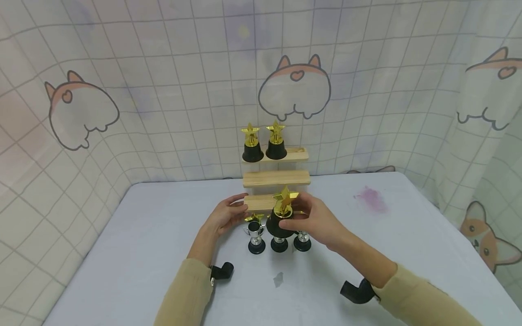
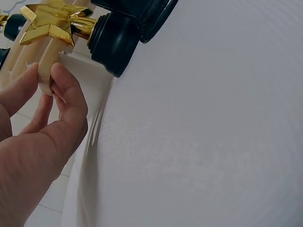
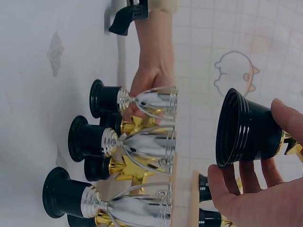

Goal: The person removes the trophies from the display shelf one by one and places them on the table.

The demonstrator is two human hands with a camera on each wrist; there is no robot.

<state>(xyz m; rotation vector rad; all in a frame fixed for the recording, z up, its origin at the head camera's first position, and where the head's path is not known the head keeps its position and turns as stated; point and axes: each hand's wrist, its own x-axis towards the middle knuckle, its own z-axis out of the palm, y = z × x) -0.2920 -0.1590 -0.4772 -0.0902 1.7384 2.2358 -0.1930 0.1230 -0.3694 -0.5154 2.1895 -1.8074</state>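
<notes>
My right hand (image 1: 320,222) holds a star trophy (image 1: 282,213), gold star up and black base below, raised in front of the wooden shelf rack. In the right wrist view its black base (image 3: 253,127) sits between thumb and fingers. My left hand (image 1: 222,216) pinches the left end of the lowest wooden shelf (image 1: 257,202); the left wrist view shows thumb and fingers on that shelf end (image 2: 46,71). Below the raised trophy, three silver cups (image 1: 255,230) with black bases stand in a row. Behind them are smaller-looking star trophies (image 3: 135,168), partly hidden.
Two star trophies (image 1: 252,151) stand on the left and middle of the top shelf (image 1: 299,155). The middle shelf (image 1: 277,178) lies below it. A white cloth (image 1: 163,226) covers the table, and a patterned curtain (image 1: 183,113) hangs behind and beside it.
</notes>
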